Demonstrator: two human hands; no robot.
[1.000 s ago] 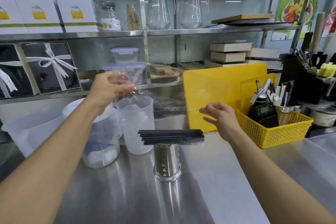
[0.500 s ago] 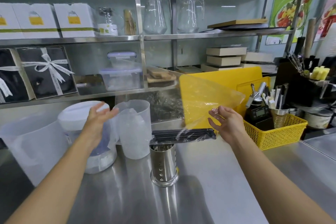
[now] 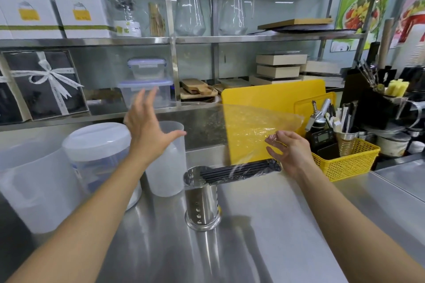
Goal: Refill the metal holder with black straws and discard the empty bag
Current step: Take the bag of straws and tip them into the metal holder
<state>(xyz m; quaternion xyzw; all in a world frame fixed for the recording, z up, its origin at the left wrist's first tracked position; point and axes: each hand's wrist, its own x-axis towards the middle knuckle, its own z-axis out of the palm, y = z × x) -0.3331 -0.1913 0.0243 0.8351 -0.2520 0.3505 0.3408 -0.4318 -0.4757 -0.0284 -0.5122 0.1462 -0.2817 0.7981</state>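
Observation:
A perforated metal holder (image 3: 202,204) stands upright on the steel counter in the middle. A bundle of black straws (image 3: 239,170) lies flat across its rim, sticking out to the right, with its right part still inside a clear plastic bag (image 3: 253,128). The bag's loose end fans up and out in front of the yellow board. My right hand (image 3: 289,149) pinches the bag film just above the straws' right end. My left hand (image 3: 147,128) hovers open with fingers spread, up and left of the holder, holding nothing.
A frosted plastic cup (image 3: 170,167) and a lidded white tub (image 3: 96,145) stand left of the holder. A yellow cutting board (image 3: 276,96) leans behind, with a yellow basket (image 3: 349,163) of tools to the right. Shelves with jugs and boxes rise at the back.
My left hand let go of the bag and now hangs open. My right hand took hold of the bag, and the straw bundle slid to the right across the holder's rim.

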